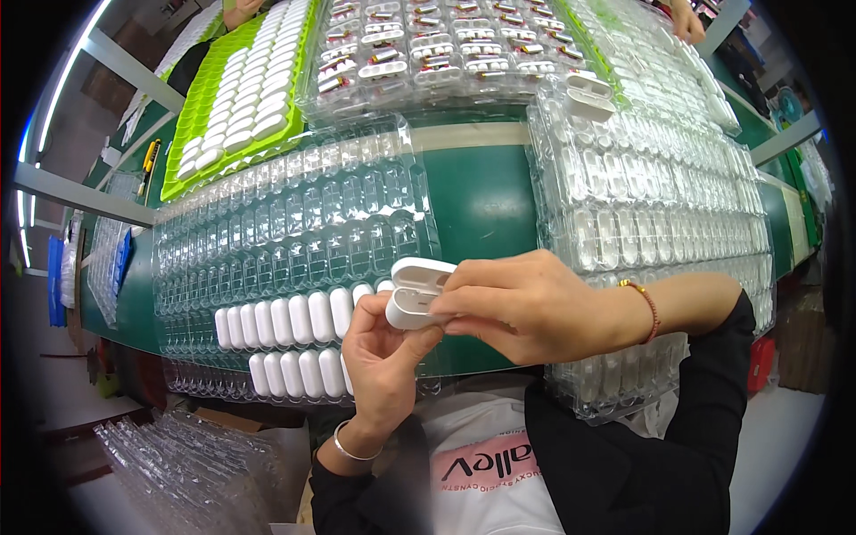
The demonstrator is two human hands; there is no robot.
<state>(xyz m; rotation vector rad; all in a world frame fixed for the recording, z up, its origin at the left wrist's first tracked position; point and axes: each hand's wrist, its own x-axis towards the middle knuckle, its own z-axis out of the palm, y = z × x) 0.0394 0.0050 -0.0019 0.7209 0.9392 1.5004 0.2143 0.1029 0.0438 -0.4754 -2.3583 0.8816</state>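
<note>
A white earbud charging case (410, 314) with its lid flipped up is held in front of my chest. My left hand (383, 367) is closed around its lower left side, with the thumb underneath. The fingers and thumb of my right hand (535, 308) pinch its right side, by the lid and the inner bay. Whether those fingertips also hold a small piece is hidden. Left of my hands lies a clear blister tray (312, 227), with shut white cases (301, 319) in its two nearest rows; several of its farther pockets hold nothing.
Stacked clear trays (651, 192) of white cases stand at right, one open case (588, 94) on top. Farther back are a clear tray (446, 53) with open cases and red-tipped pieces, and a green tray (169, 185). Another person's hand (687, 22) shows at upper right.
</note>
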